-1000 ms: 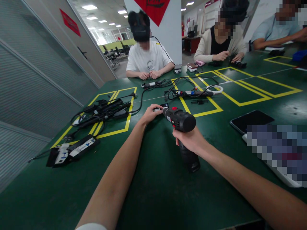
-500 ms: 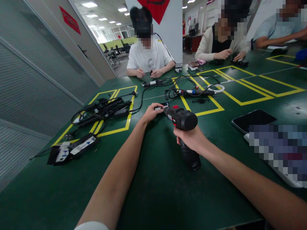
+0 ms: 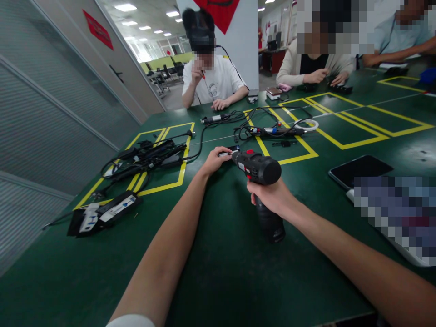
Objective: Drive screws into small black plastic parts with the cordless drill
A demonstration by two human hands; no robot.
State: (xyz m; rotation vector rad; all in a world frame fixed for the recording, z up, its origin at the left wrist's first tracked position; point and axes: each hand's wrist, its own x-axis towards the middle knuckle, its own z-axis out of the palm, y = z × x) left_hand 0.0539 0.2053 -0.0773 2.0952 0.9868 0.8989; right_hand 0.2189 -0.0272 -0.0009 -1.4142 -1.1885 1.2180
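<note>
My right hand [image 3: 270, 196] is closed round the handle of a black cordless drill [image 3: 261, 169] with red details. The drill lies level and points forward and left, its chuck close to my left fingertips. My left hand [image 3: 215, 161] is closed at the fingertips on a small black part [image 3: 235, 148] with a pale strip, low over the table. Fingers and drill cover most of that part, and where the drill's tip meets it cannot be made out.
Left lie black cables and adapters [image 3: 150, 156] and an open black case [image 3: 117, 206]. Ahead are a corded electric screwdriver [image 3: 279, 132] and another corded tool [image 3: 216, 119]. A phone [image 3: 360, 171] lies right. Several people sit across the green table [image 3: 218, 272]; one raises a hand [image 3: 196, 73].
Both my hands and the drill stay nearly in place. The person opposite has lifted one hand from the table toward the face, with a small red-tipped item in it.
</note>
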